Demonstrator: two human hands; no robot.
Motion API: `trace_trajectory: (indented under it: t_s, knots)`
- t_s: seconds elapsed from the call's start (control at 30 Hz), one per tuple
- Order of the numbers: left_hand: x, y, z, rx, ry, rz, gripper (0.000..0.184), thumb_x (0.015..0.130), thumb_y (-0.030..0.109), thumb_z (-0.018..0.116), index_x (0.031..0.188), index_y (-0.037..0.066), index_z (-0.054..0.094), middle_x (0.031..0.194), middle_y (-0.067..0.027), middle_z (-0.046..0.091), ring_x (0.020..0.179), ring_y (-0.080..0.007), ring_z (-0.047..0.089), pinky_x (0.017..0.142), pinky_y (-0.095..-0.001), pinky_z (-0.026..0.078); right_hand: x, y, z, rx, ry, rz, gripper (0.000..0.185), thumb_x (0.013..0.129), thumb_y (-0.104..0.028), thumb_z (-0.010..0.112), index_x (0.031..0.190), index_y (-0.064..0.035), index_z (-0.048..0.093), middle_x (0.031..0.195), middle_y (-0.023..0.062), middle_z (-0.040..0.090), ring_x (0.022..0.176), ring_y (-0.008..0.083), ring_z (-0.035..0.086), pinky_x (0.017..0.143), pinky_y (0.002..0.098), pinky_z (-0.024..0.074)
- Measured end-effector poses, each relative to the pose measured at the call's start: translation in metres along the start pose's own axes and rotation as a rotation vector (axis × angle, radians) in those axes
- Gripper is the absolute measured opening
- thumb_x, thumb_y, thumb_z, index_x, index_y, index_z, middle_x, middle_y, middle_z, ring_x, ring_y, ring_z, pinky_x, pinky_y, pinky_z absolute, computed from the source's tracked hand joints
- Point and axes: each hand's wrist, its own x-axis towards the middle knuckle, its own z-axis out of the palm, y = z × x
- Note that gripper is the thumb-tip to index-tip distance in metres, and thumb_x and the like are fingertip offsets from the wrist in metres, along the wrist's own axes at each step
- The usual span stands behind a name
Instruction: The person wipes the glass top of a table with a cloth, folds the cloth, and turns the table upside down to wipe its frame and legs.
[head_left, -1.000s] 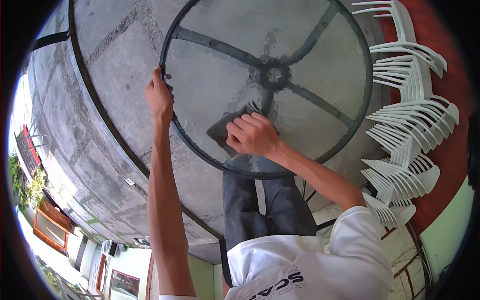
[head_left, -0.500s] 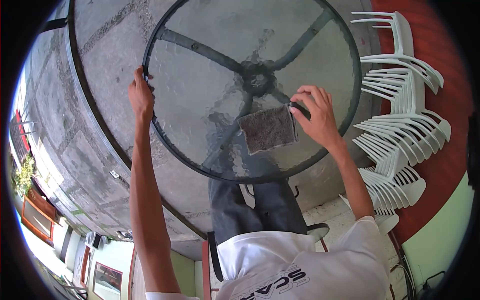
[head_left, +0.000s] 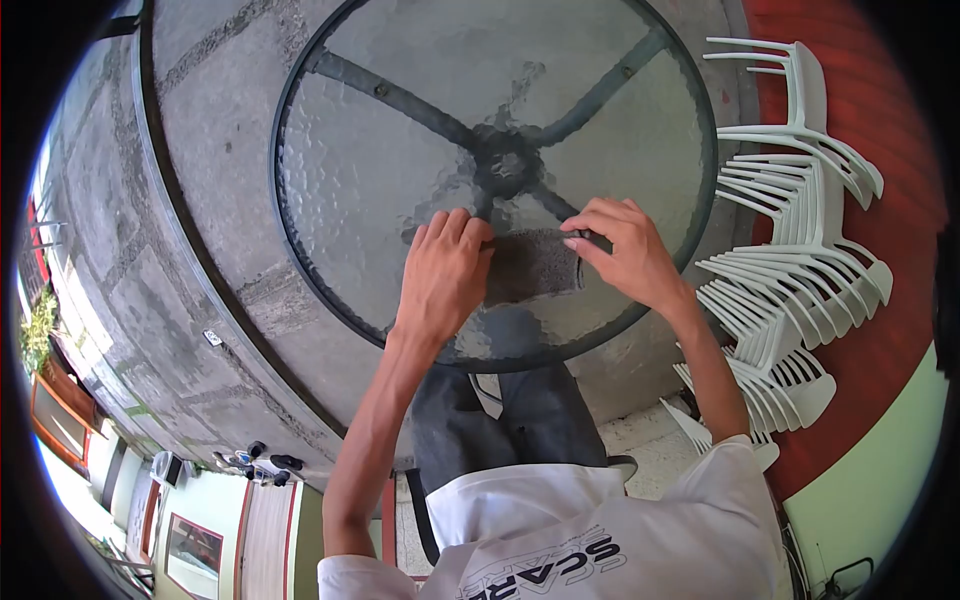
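A grey cleaning cloth hangs or lies over the near part of the round glass table, its upper edge stretched between my two hands. The left corner is gripped by my left hand, whose fingers curl round it. At the right corner, my right hand pinches the cloth between thumb and fingers. Dark metal supports cross beneath the textured glass and meet at a central hub. Whether the cloth's lower edge touches the glass, I cannot tell.
Stacked white plastic chairs stand to the right, by a red floor strip. Concrete floor surrounds the table, with a dark metal rail running along the left. My legs are close to the table's near rim.
My left hand has left the table's rim and moved right to take the cloth's left corner. My right hand still holds the other corner, slightly lower in view.
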Motion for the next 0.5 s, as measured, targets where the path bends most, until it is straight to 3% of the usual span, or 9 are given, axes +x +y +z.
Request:
trace_trajectory:
  t_s: [0.1,0.3,0.43,0.47,0.5]
  knots:
    - [-0.002,0.018,-0.022,-0.129,0.147,0.064,0.023,0.077,-0.001,0.071,0.096,0.007,0.060,0.099,-0.0057,0.061,0.091,-0.0288,0.059,0.079,-0.0403,0.047,-0.010,-0.015,-0.021,0.007,0.127,-0.063,0.019,0.078,-0.003,0.077,0.096,-0.0057,0.071,0.092,0.0039,0.067,0.082,0.0230,0.063,0.078,0.0366,0.0434]
    - [-0.033,0.048,-0.054,-0.050,0.054,0.137,0.028,0.073,-0.003,0.072,0.096,0.008,0.060,0.094,-0.0063,0.060,0.086,-0.0273,0.059,0.075,-0.0388,0.047,-0.055,-0.045,-0.034,-0.022,0.165,-0.111,0.029,0.067,0.004,0.080,0.093,-0.0084,0.074,0.087,0.0008,0.065,0.076,0.0201,0.061,0.074,0.0351,0.0433]
    - [-0.059,0.037,-0.023,0.083,-0.217,0.060,0.025,0.081,0.004,0.071,0.102,0.007,0.059,0.103,-0.0072,0.060,0.093,-0.0261,0.059,0.082,-0.0404,0.046,-0.076,-0.026,0.007,-0.101,-0.070,-0.097,0.029,0.074,-0.001,0.077,0.101,-0.0091,0.073,0.100,0.0008,0.065,0.094,0.0199,0.060,0.081,0.0370,0.0436]
    - [-0.066,0.036,-0.019,0.091,-0.307,0.031,0.028,0.085,0.007,0.070,0.110,0.007,0.059,0.109,-0.0093,0.058,0.098,-0.0274,0.058,0.085,-0.0419,0.046,-0.081,-0.024,0.015,-0.094,-0.137,-0.087,0.027,0.077,-0.004,0.075,0.103,-0.0091,0.072,0.105,0.0018,0.064,0.102,0.0208,0.058,0.086,0.0379,0.0440]
    - [-0.072,0.036,-0.016,0.064,-0.274,0.020,0.032,0.084,0.006,0.070,0.114,0.007,0.058,0.114,-0.0109,0.058,0.102,-0.0294,0.058,0.087,-0.0425,0.046,-0.084,-0.025,0.022,-0.081,-0.130,-0.089,0.029,0.077,-0.004,0.075,0.105,-0.0095,0.071,0.110,0.0031,0.063,0.105,0.0217,0.058,0.089,0.0385,0.0442]
